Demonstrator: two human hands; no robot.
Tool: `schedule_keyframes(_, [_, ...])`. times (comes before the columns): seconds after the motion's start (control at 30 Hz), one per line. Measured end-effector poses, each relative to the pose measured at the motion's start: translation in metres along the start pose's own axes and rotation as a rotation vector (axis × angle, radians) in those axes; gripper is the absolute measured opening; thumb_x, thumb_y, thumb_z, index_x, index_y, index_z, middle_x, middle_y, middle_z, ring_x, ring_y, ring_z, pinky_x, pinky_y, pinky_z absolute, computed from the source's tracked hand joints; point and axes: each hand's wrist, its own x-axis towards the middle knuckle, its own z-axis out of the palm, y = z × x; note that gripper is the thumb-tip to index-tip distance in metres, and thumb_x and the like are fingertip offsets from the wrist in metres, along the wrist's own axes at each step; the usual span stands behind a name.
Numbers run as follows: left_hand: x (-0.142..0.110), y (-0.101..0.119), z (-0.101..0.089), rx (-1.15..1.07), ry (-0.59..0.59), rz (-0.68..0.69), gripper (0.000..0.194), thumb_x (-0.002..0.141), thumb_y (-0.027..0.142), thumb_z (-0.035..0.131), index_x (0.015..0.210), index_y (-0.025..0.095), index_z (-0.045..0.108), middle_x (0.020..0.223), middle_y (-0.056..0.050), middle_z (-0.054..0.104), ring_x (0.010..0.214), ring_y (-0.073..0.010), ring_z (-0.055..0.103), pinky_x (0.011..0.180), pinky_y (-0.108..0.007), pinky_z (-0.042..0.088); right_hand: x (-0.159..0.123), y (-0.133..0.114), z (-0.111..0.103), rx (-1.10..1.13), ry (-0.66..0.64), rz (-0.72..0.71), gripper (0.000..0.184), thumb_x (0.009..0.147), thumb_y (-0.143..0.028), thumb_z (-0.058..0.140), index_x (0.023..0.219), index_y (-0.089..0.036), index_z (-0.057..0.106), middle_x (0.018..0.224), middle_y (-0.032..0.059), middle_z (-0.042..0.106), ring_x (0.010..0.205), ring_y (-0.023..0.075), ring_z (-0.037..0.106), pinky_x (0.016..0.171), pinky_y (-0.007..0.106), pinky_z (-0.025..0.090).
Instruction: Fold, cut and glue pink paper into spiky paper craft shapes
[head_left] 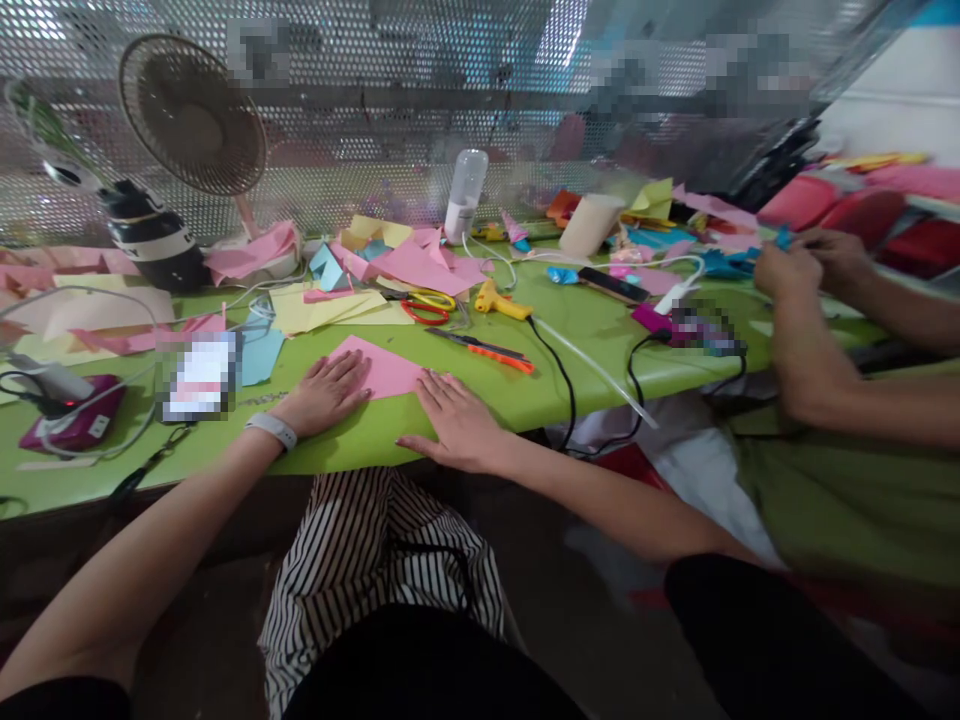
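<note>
- The pink paper (390, 370) is placed flat on the green table (375, 440), near its front edge, and it is touched by both hands.
- Its long axis seems to be laid sideways, from the left hand (322, 392) towards the right hand (457, 420); the full outline cannot be told, because parts are covered by the fingers.
- Neither hand is nearer, since the paper is reached by both: the left side is covered by the left hand, and the right end is touched by the fingertips of the right hand.
- By the left hand nothing is grasped; it is opened flat, palm down, with the fingers laid on the paper.
- By the right hand also nothing is grasped; it is opened, with the thumb spread away from the paper.
- Behind the hands, one yellow glue gun (501, 301) and one orange cutter (510, 358) are seen, the cutter being nearer to the right hand.
- Two scissor handles, one red (425, 313) and one yellow (439, 299), are counted close together.
- One fan (191, 115), two phones and two purple power blocks are also counted; the loose papers are overlapped too much for counting.
- At the right, blue paper (731, 264) is seen beside a co-worker's two hands.
</note>
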Motion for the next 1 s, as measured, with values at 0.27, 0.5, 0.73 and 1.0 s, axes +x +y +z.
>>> schedule_keyframes(0.27, [0.001, 0.001, 0.001, -0.001, -0.005, -0.012, 0.066, 0.102, 0.052, 0.022, 0.158, 0.017, 0.022, 0.165, -0.009, 0.019, 0.153, -0.0235, 0.014, 0.123, -0.047, 0.012, -0.018, 0.021, 0.001, -0.072, 0.0, 0.108, 0.097, 0.092, -0.076, 0.013, 0.153, -0.002, 0.032, 0.158, 0.0234, 0.03, 0.15, 0.0327, 0.026, 0.123, 0.055, 0.005])
schedule_keyframes(0.5, [0.001, 0.0, 0.005, -0.026, 0.013, -0.008, 0.066, 0.102, 0.053, 0.021, 0.158, 0.018, 0.023, 0.165, -0.009, 0.02, 0.153, -0.0237, 0.014, 0.123, -0.047, 0.013, -0.018, 0.028, -0.027, -0.139, -0.024, 0.2, 0.085, 0.094, -0.069, 0.032, 0.136, 0.0, 0.055, 0.149, 0.0287, 0.045, 0.143, 0.0378, 0.038, 0.118, 0.055, 0.022])
schedule_keyframes(0.73, [-0.001, 0.001, 0.005, -0.035, 0.024, 0.0, 0.065, 0.102, 0.053, 0.023, 0.157, 0.02, 0.024, 0.165, -0.008, 0.021, 0.153, -0.0241, 0.017, 0.123, -0.047, 0.013, 0.067, 0.017, -0.064, 0.458, -0.302, 0.173, 0.034, 0.09, -0.045, 0.062, 0.073, -0.015, 0.066, 0.075, 0.0091, 0.073, 0.07, 0.0188, 0.069, 0.07, 0.031, 0.053])
schedule_keyframes(1.0, [-0.003, 0.003, 0.0, -0.014, -0.018, -0.014, 0.062, 0.102, 0.048, 0.026, 0.157, 0.017, 0.028, 0.164, -0.01, 0.021, 0.153, -0.0252, 0.017, 0.123, -0.047, 0.014, 0.131, 0.0, -0.043, 0.764, -0.804, 0.151, 0.03, 0.073, -0.035, 0.083, 0.069, -0.012, 0.064, 0.053, 0.0002, 0.064, 0.05, 0.0115, 0.062, 0.06, 0.024, 0.054])
